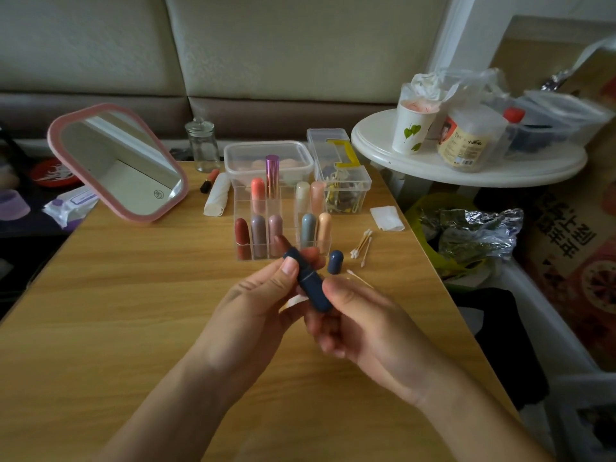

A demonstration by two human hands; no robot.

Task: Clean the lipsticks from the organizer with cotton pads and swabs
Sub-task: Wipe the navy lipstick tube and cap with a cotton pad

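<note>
1. The dark blue lipstick (308, 283) is held off the table between both hands, just in front of the clear organizer (241, 205). Its matching cap (335, 261) stands on the wooden table (133, 311), near the organizer's front right corner.
2. The left hand (263, 295) pinches the tube's upper end with the thumb on top. The right hand (363, 318) curls round the lower end, so neither hand is free.
3. We judge the tube to be light, rigid, smooth plastic, and so a little slippery. The casing should bear a firm pinch, but the coloured stick inside is soft and would smear or snap under sideways pressure (fingers cover the top, so we cannot tell whether it is wound out).
4. We think the best hold is round the base, below the seam, which leaves the collar and mouth bare for a swab.
5. Nine lipsticks stand capped in the organizer: five in the front row and four behind, including the tall purple metallic one (272, 175). A stray lipstick (209, 181) lies near the glass jar (203, 145). With the one in hand, that makes eleven.
6. A loose bunch of swabs (361, 245) lies to the right of the organizer. We count at least four, but they overlap too much to be sure. A single swab (358, 278) lies by the right hand's fingertips.
7. We see one folded white pad (386, 218) near the table's right edge.
</note>
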